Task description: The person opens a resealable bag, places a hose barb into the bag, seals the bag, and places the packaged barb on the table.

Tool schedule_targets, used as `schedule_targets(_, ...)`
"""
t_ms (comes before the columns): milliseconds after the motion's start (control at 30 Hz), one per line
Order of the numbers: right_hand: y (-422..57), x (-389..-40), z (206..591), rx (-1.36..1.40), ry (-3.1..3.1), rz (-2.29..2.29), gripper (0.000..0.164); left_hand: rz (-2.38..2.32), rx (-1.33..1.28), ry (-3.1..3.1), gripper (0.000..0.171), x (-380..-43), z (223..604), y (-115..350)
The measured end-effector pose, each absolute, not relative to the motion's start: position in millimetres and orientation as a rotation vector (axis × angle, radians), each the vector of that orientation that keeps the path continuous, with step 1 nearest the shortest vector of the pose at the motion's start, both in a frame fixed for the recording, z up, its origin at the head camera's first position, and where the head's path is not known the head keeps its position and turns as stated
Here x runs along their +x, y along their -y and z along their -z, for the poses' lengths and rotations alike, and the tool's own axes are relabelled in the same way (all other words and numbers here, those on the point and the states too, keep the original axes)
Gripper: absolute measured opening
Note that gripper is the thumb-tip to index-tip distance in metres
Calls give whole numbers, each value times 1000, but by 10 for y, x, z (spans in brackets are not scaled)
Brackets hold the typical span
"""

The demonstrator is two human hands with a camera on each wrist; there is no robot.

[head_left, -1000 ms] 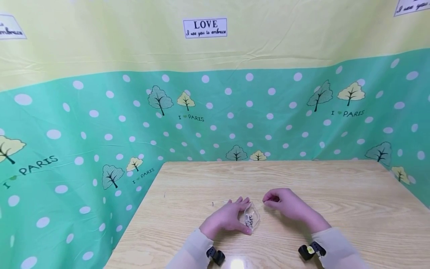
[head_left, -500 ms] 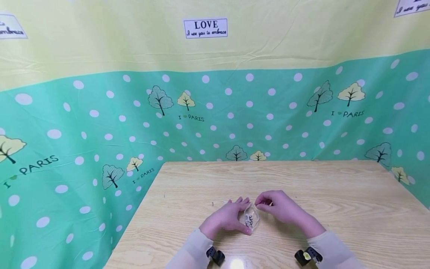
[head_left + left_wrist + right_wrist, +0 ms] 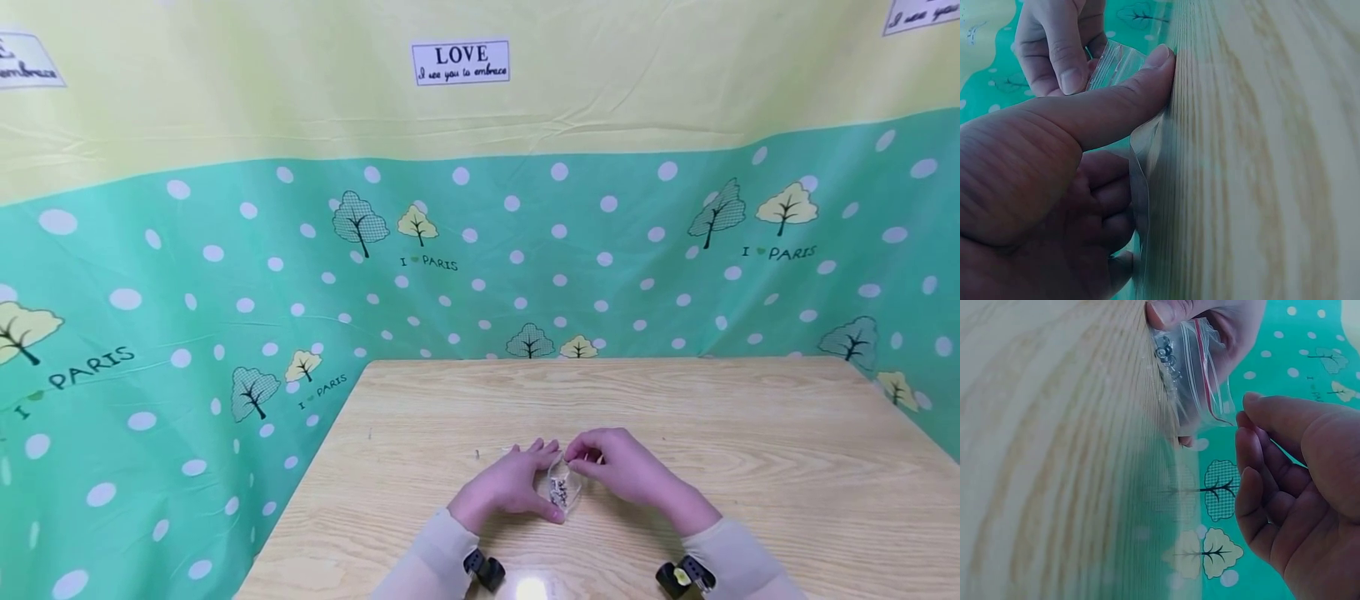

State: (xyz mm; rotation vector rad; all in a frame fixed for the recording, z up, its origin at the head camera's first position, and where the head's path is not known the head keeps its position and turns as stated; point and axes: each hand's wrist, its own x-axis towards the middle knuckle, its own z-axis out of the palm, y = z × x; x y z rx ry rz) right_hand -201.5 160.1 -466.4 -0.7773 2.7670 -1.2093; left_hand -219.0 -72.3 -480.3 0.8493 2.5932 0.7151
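Observation:
A small clear zip bag with a red seal line holds several small metal screws. My left hand grips the bag low over the table, its thumb at the near corner and its fingers spread along the far side. At the bag's mouth, my right hand has thumb and forefinger pinched together, with a small dark piece at the tips. Those right fingertips are right at the bag's upper corner in the right wrist view. Most of the pinched piece is hidden by the fingers.
On the wooden table, a tiny metal piece lies left of the left hand. Small specks lie farther out on either side. A green and yellow patterned curtain stands behind the table and along its left side.
My right hand has moved left, from beside the bag to its mouth, fingertips still pinched. My left hand and the bag have stayed in place.

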Motion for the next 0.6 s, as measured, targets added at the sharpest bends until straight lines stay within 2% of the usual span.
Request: schedule_targets(600,-1599,-2011,4670,-782,-2811,1193,6,-742,845,-2578,103,-2173,4793,720)
